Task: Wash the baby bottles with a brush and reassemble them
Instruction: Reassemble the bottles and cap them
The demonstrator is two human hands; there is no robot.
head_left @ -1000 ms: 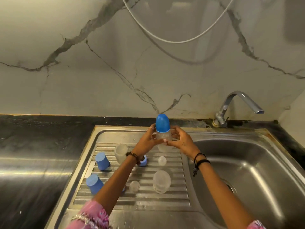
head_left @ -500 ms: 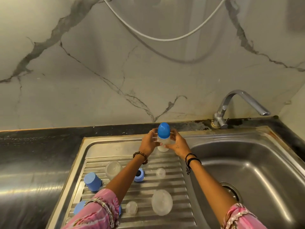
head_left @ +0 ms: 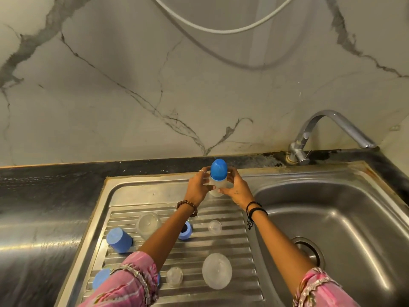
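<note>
I've got both hands up at the far end of the drainboard (head_left: 221,291). Left hand (head_left: 197,189) & right hand (head_left: 236,189) each curl fingers round the baby bottle (head_left: 218,185), upright, blue cap (head_left: 218,169) on top, its base just over the flat strip by the sink bowl (head_left: 345,218). Other parts sit on the ribs nearer me: a blue cap (head_left: 118,239), blue ring (head_left: 185,231), clear bottle (head_left: 147,224), clear dome (head_left: 217,270), two small clear bits (head_left: 214,227) (head_left: 174,276). Tap (head_left: 327,134) at back right.

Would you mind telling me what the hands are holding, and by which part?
Both the left hand and right hand grip one bottle by its clear body, below the blue cap.
</note>
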